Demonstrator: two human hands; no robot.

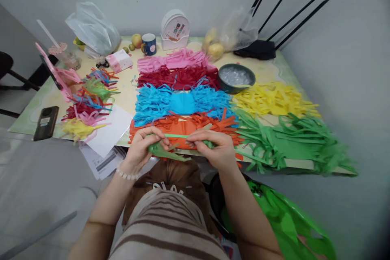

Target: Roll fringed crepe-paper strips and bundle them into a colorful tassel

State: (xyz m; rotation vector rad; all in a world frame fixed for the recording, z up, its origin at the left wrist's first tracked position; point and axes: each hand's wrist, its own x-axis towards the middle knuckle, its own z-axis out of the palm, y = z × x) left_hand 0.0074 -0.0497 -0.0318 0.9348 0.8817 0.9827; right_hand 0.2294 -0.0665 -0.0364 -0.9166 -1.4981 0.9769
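Note:
A thin green paper strip (176, 135) is stretched between my two hands, above the orange fringed paper (189, 130). My left hand (146, 144) is closed round one end, with more green paper (161, 152) bunched below its fingers. Pinched shut, my right hand (213, 144) grips the other end, and some green shows under its fingers. Beyond lie blue fringed paper (183, 103), dark red fringed paper (176, 77) and pink fringed paper (179, 60). To the right are green fringed paper (292, 142) and yellow fringed paper (274, 99).
A dark bowl (222, 83) stands behind the yellow paper. Mixed coloured strip bundles (91, 101), a phone (45, 122) and white paper (111, 130) lie left. A mug (149, 44), plastic bag (94, 28) and black router (258, 50) are at the back. A green bag (289, 219) hangs lower right.

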